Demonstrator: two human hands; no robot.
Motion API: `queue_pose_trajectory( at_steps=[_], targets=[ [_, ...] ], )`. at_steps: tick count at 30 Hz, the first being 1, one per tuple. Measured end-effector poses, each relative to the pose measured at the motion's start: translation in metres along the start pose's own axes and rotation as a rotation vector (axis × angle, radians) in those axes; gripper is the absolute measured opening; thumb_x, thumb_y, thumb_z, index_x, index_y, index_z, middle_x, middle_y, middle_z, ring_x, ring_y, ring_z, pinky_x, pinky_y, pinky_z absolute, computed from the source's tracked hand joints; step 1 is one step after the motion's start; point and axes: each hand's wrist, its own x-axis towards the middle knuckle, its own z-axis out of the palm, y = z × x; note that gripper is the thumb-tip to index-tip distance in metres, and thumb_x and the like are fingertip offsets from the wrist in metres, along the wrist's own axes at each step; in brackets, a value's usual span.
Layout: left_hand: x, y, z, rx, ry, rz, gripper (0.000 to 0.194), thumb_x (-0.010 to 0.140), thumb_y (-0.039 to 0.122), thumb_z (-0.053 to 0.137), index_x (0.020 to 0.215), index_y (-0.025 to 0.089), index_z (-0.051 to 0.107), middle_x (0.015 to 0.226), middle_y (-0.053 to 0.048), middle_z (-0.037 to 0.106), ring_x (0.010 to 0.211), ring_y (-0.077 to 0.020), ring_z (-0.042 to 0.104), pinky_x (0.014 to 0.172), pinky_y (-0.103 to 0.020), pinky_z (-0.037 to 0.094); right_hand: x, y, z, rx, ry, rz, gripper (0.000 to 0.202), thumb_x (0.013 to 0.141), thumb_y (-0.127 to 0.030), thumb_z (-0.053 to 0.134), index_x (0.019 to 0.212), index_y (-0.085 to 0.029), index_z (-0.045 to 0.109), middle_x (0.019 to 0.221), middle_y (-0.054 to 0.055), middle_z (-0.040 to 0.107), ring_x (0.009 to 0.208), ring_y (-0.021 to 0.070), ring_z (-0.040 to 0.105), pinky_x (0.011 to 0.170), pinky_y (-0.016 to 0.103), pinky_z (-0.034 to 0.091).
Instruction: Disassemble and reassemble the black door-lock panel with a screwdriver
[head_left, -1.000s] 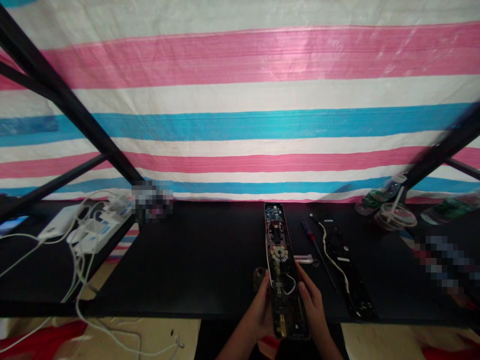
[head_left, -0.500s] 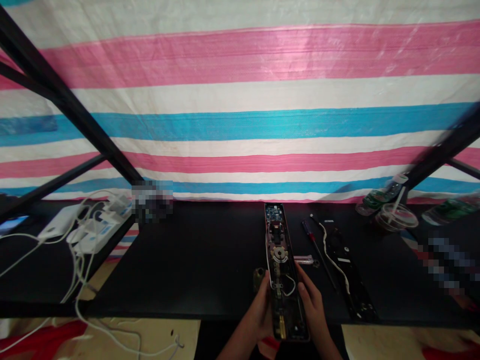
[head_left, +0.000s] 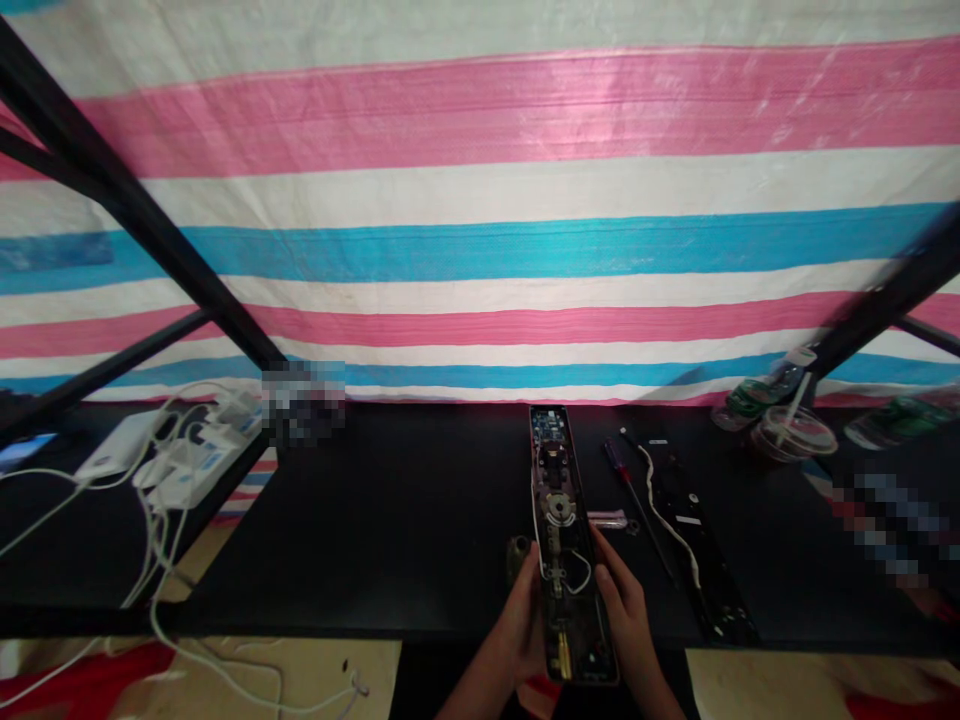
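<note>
Casing point(head_left: 538, 495), held lengthwise by both hands over the near edge of the table point(head_left: 390, 510); clock positions are read from its middle, twelve lying towards the striped sheet point(head_left: 480, 250). The body is long, narrow and dark, its rim thin and its interior exposed. At twelve o'clock within it sits a blue-black circuit board point(head_left: 549, 428), followed inward by a dark block point(head_left: 553, 460). A pale metal disc point(head_left: 559, 508) lies short of the middle; a white wire point(head_left: 587, 575) loops at about five, and a brass-coloured cylinder point(head_left: 564, 655) stands out at six. Whether the far end rests on the table cannot be told. The left hand point(head_left: 519, 612) clamps the long side at eight, the right hand point(head_left: 624, 603) that at four; fingertips beneath are hidden. A dark part point(head_left: 516, 550) lies at nine, just beside the left hand. Between two and three, in order outward: a clear packet point(head_left: 607, 519), a screwdriver point(head_left: 619, 468), a white cable point(head_left: 660, 507). At three lies a black panel point(head_left: 701, 545).
</note>
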Motion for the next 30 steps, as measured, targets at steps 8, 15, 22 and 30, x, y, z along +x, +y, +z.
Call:
queue_pose_trajectory(
  at_steps=[8, 15, 22, 30],
  targets=[
    [0.0013, -0.0002, -0.0023, 0.002, -0.023, 0.001, 0.067, 0.091, 0.068, 0.051, 0.116, 0.009, 0.072, 0.095, -0.015, 0.080, 0.096, -0.0324, 0.074, 0.094, -0.041, 0.051, 0.0002, -0.0042, 0.0017, 0.008, 0.008, -0.008, 0.051, 0.092, -0.052, 0.062, 0.135, -0.024, 0.064, 0.141, 0.010, 0.062, 0.132, 0.0303, 0.057, 0.111, 0.047, 0.046],
    [0.0001, 0.0003, 0.0004, 0.001, 0.015, 0.014, 0.064, 0.094, 0.065, 0.048, 0.114, 0.008, 0.072, 0.095, -0.015, 0.080, 0.097, -0.0319, 0.074, 0.095, -0.041, 0.050, 0.0001, -0.0040, 0.0008, -0.016, 0.011, 0.010, 0.052, 0.092, -0.053, 0.062, 0.135, -0.024, 0.064, 0.141, 0.010, 0.063, 0.133, 0.0308, 0.057, 0.113, 0.050, 0.043],
    [0.0027, 0.0000, -0.0051, -0.007, -0.017, -0.002, 0.067, 0.091, 0.067, 0.053, 0.119, 0.009, 0.070, 0.099, -0.015, 0.079, 0.102, -0.0333, 0.073, 0.098, -0.042, 0.049, 0.0003, -0.0044, 0.0014, -0.009, 0.016, 0.011, 0.054, 0.091, -0.055, 0.062, 0.135, -0.025, 0.064, 0.139, 0.010, 0.064, 0.132, 0.0315, 0.058, 0.112, 0.051, 0.044],
    [0.0017, -0.0004, -0.0026, -0.012, -0.007, 0.009, 0.065, 0.091, 0.066, 0.053, 0.114, 0.007, 0.072, 0.095, -0.016, 0.079, 0.097, -0.0326, 0.074, 0.095, -0.041, 0.051, 0.0000, -0.0054, 0.0015, -0.020, 0.021, -0.003, 0.052, 0.091, -0.054, 0.063, 0.135, -0.024, 0.065, 0.139, 0.010, 0.064, 0.130, 0.0312, 0.060, 0.111, 0.049, 0.047]
  ],
)
